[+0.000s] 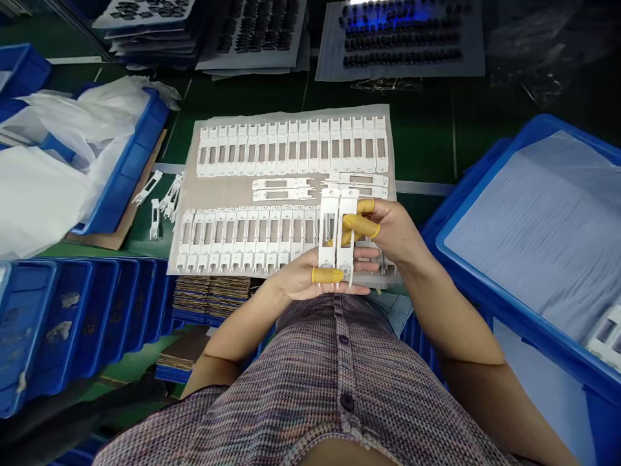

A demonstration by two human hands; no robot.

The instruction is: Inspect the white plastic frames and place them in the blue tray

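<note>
Two long white plastic frame parts [338, 226] stand upright side by side, held between both hands above the near edge of a grey sheet [233, 194]. My left hand [310, 275] grips their lower ends, its thumb in a yellow finger cot. My right hand [388, 230] pinches their upper right side with yellow-capped fingers. On the sheet lie two neat rows of the same white parts [291, 147], plus a few laid crosswise between the rows.
A blue bin with white bags [130, 162] sits at left, a large blue bin lined with grey sheets [528, 220] at right. Loose white parts [162, 200] lie left of the sheet. Stacked trays of dark parts [398, 39] stand at the back. Empty blue bins [72, 317] stand lower left.
</note>
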